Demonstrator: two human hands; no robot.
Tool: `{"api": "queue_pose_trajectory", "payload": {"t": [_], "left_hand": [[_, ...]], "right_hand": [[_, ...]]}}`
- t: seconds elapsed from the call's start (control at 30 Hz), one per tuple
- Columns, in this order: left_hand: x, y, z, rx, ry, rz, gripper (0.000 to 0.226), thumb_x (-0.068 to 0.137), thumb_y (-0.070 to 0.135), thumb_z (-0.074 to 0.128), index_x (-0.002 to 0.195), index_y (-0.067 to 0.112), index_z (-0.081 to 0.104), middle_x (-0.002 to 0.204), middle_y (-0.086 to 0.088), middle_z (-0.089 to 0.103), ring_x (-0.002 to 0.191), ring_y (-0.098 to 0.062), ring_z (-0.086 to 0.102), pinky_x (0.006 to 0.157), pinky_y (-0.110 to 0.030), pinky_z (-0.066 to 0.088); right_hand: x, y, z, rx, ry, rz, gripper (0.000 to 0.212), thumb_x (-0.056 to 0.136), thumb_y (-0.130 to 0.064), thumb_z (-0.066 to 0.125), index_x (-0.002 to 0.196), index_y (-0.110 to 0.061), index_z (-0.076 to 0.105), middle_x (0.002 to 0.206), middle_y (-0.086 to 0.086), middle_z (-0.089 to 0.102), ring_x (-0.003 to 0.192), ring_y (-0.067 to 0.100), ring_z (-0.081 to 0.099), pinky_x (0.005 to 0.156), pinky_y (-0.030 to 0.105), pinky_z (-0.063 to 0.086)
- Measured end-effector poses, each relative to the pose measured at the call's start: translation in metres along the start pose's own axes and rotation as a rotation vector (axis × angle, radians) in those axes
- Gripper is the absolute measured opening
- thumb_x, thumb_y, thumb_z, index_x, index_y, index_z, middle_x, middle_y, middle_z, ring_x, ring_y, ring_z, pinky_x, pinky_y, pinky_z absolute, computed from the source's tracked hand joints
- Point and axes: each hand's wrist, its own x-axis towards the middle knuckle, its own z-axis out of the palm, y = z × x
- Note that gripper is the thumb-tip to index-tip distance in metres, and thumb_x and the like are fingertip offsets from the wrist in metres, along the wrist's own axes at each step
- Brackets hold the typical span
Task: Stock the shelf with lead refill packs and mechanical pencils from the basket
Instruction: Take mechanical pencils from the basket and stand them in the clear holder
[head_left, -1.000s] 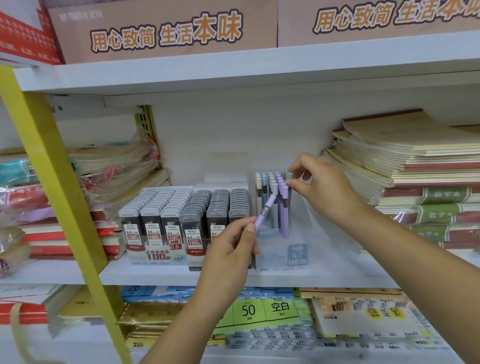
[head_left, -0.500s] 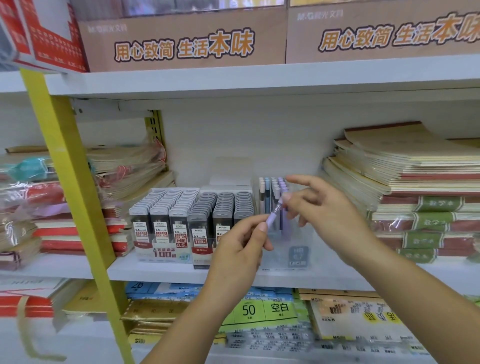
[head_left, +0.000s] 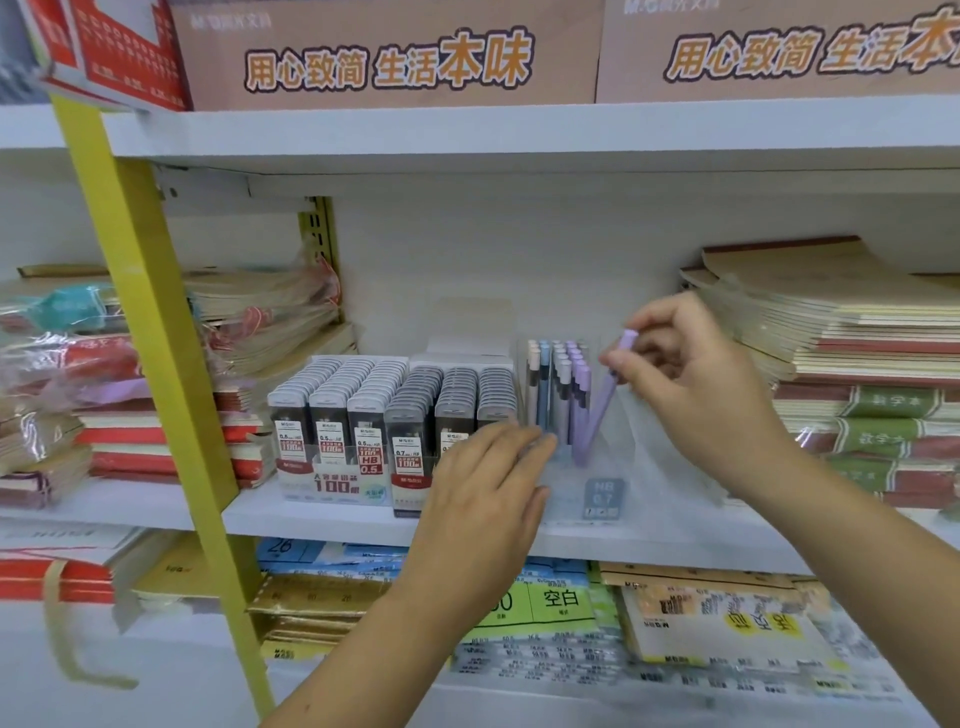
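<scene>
Right hand (head_left: 696, 384): purple pencil (head_left: 597, 410) now pinched near its cap by curled fingers.
Left hand (head_left: 483, 499): pencil let go since 0.5 s ago; fingers straightened, nothing held.
Pencil: tilted, lower end sunk in clear holder (head_left: 639, 467), below right fingers.
Lead refill packs (head_left: 363, 415): left of left fingertips, unmoved.

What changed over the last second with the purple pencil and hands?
The purple pencil passed from the left hand to the right hand, which pinches its top and has set it tip-down, leaning, in the clear holder. The left hand let go and is open. Lead refill packs stayed put.
</scene>
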Motion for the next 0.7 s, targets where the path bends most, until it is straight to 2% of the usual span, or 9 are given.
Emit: {"api": "queue_pose_trajectory", "payload": {"t": [0.1,0.23,0.4,0.57,0.7], "left_hand": [[-0.004,0.001,0.005,0.021,-0.035,0.001,0.043,0.096,0.027,0.048,0.132,0.009,0.063,0.133,-0.004,0.064,0.129,-0.022,0.050,0.106,-0.039,0.039],[-0.006,-0.001,0.007,0.021,-0.049,-0.001,0.044,0.097,0.027,0.048,0.136,0.010,0.060,0.136,-0.003,0.062,0.133,-0.021,0.046,0.109,-0.038,0.037],[-0.006,-0.001,0.006,0.015,-0.050,0.004,0.045,0.097,0.028,0.048,0.136,0.010,0.059,0.135,-0.004,0.061,0.133,-0.020,0.045,0.110,-0.036,0.035],[-0.006,0.001,0.004,0.014,-0.071,-0.011,0.046,0.095,0.029,0.049,0.136,0.010,0.059,0.134,-0.003,0.061,0.133,-0.019,0.042,0.109,-0.035,0.031],[-0.004,0.005,-0.003,-0.026,-0.086,-0.031,0.047,0.094,0.024,0.062,0.138,0.010,0.057,0.138,-0.005,0.060,0.136,-0.020,0.042,0.112,-0.036,0.033]], "right_hand": [[-0.003,0.006,0.007,-0.040,-0.076,0.004,0.030,0.089,-0.012,0.067,0.092,-0.035,0.049,0.081,-0.005,0.068,0.075,0.007,0.063,0.065,0.012,0.046],[-0.004,0.006,0.006,-0.040,-0.133,0.000,0.030,0.089,-0.013,0.067,0.094,-0.038,0.051,0.080,-0.009,0.066,0.077,0.002,0.064,0.067,0.010,0.047],[-0.003,0.008,0.006,-0.040,-0.153,0.022,0.029,0.088,-0.015,0.069,0.091,-0.038,0.052,0.078,-0.009,0.069,0.077,0.002,0.065,0.068,0.012,0.049],[-0.005,0.023,0.011,-0.262,-0.212,0.018,0.023,0.085,-0.019,0.072,0.094,-0.033,0.055,0.087,-0.014,0.059,0.083,-0.004,0.054,0.065,0.003,0.038],[-0.009,0.023,0.012,-0.301,-0.180,0.038,0.022,0.087,-0.020,0.070,0.102,-0.031,0.056,0.096,-0.007,0.052,0.082,0.001,0.050,0.066,0.006,0.035]]}}
